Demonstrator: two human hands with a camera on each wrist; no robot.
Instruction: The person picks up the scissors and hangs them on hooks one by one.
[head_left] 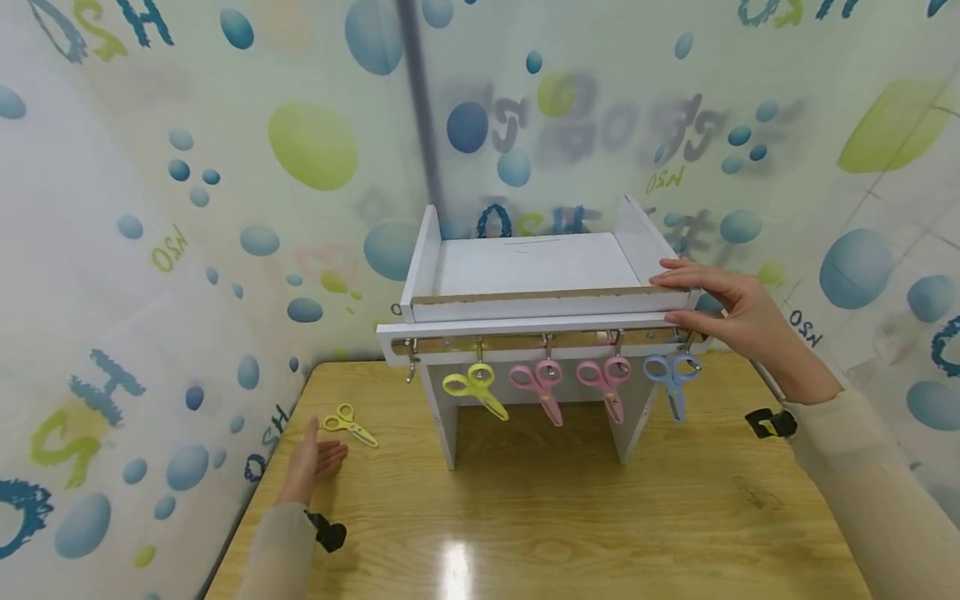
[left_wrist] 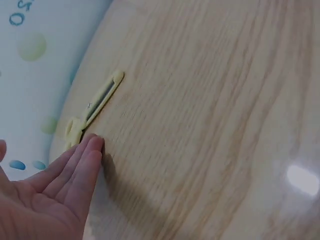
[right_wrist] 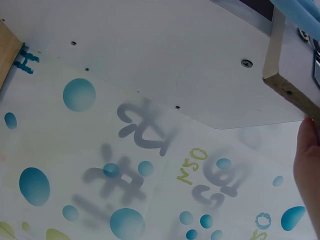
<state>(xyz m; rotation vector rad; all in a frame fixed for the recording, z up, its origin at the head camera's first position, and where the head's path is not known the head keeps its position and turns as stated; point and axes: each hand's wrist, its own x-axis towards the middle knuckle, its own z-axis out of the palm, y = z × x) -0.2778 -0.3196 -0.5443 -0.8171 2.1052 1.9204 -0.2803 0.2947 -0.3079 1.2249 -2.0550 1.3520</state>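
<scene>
Palm up, my left hand [head_left: 311,462] lies beside yellow scissors [head_left: 360,431] on the table at the left. In the left wrist view, its extended fingertips are close to the scissors' handle [left_wrist: 74,131]; whether they touch cannot be told. My right hand [head_left: 742,312] grips the right front corner of a white rack [head_left: 540,310], fingers on top and thumb at the front rail. From hooks under that rail hang yellow scissors [head_left: 477,387], two pink pairs, one left [head_left: 542,383] and one right [head_left: 609,383], and blue scissors [head_left: 675,387].
At the rack's left end is a bare metal hook [head_left: 411,362]. Two white side panels hold the rack up on the wooden table [head_left: 540,525]. Patterned walls [head_left: 315,142] close in behind and at both sides. Black straps [head_left: 327,533] circle the wrists.
</scene>
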